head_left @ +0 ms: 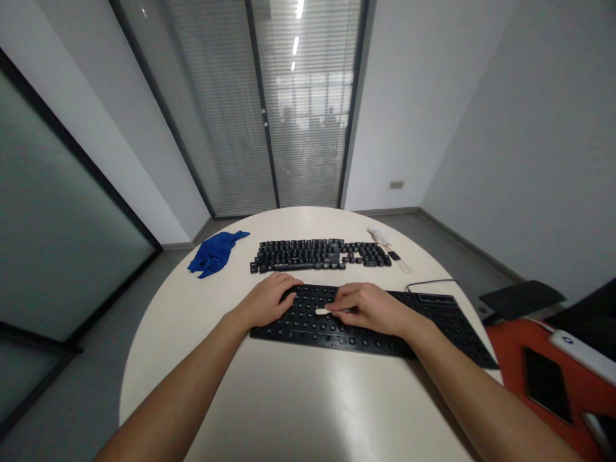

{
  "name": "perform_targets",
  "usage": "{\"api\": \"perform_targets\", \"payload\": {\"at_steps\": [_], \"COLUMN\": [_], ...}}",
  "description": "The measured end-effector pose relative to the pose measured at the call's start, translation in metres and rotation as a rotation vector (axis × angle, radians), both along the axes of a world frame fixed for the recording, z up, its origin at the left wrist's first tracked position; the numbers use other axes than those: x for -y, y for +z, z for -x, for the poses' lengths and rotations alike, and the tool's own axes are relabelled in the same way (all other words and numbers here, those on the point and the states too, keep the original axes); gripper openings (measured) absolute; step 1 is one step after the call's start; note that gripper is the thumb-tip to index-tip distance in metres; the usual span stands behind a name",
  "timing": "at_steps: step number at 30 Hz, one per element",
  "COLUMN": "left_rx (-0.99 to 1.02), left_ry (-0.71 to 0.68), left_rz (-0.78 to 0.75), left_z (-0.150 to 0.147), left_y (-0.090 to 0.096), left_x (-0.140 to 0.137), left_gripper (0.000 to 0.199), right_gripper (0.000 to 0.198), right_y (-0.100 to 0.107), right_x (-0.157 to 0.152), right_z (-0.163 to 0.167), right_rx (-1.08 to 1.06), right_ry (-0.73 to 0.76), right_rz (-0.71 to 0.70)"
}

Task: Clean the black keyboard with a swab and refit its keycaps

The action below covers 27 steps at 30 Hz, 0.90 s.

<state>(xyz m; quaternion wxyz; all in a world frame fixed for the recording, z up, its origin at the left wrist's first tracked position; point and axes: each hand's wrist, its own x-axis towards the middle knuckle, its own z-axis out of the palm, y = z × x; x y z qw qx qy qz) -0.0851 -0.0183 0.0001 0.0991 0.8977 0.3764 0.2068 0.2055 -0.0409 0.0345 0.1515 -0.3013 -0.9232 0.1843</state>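
Note:
A black keyboard [375,343] with its keycaps off lies on the round table, its bare switch posts showing. My left hand [269,298] rests over the keyboard's left end, fingers stretched along the far edge and thumb apart. Between the pinched fingers of my right hand [368,308] is a cotton swab [322,311]. Its white tip points left, low over the switches; whether it touches them I cannot tell. The removed keycaps [298,253] are laid out in rows just beyond the keyboard.
A blue cloth [216,253] lies at the table's left. Toward the back right are a white bundle [379,235] and a wire keycap puller [394,255]. The keyboard cable [433,282] curves off to the right. A phone [547,385] lies on an orange surface [513,346] beside the table.

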Motion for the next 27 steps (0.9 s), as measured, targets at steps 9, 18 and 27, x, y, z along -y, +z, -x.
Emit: {"api": "perform_targets", "payload": {"at_steps": [9, 18, 27], "left_rx": [0.014, -0.005, -0.035], "left_ry": [-0.005, -0.003, -0.015], "left_rz": [-0.001, 0.006, -0.004], "left_z": [0.0001, 0.0006, 0.0089], "left_y": [-0.0019, -0.0020, 0.0066], "left_x": [-0.0010, -0.0014, -0.0040], "left_gripper": [0.029, 0.032, 0.059], "right_gripper": [0.032, 0.031, 0.030], "right_y": [-0.0014, -0.0015, -0.0008], "right_x": [0.0049, 0.0066, 0.0057], "right_z": [0.0042, 0.0038, 0.0005], "right_rx": [-0.052, -0.040, -0.032], "right_ry": [0.060, 0.052, -0.017], "right_rz": [0.080, 0.108, -0.005]}}
